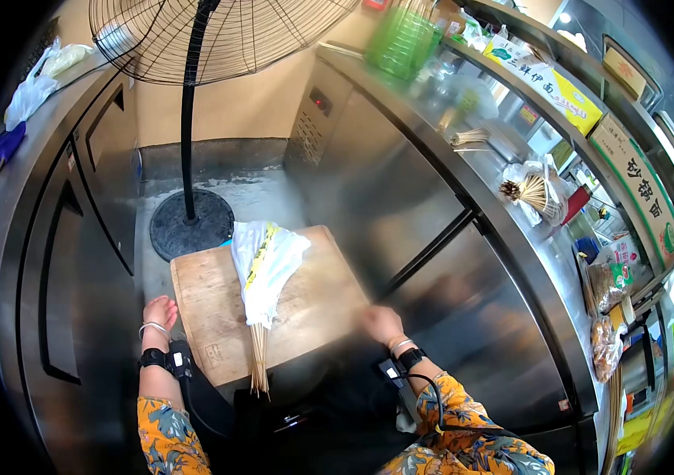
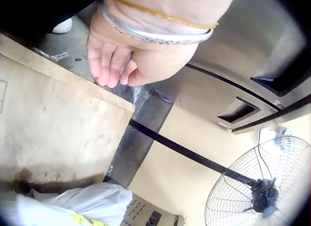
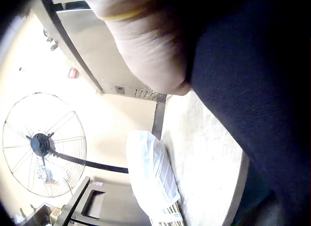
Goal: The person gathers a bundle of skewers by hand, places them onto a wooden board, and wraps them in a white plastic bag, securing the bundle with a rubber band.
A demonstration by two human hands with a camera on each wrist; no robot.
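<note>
A bundle of thin wooden skewers (image 1: 259, 356), partly inside a white plastic bag (image 1: 262, 265) with yellow print, lies on a wooden board (image 1: 321, 285). The bare skewer ends stick out past the board's near edge. My left hand (image 1: 161, 313) is beside the board's left edge, holding nothing, its fingers loosely bent in the left wrist view. On the other side, my right hand (image 1: 382, 324) is near the board's right corner, blurred in the head view. Dark cloth (image 3: 243, 80) hides its fingers in the right wrist view, and no held thing shows.
A black-poled fan (image 1: 189, 142) stands on a round base (image 1: 192, 226) behind the board. Steel cabinets flank both sides. The right counter (image 1: 463, 170) carries a bag of skewers (image 1: 535, 194), a green plastic container (image 1: 404, 43) and packets; boxes (image 1: 542, 83) sit on the shelf above.
</note>
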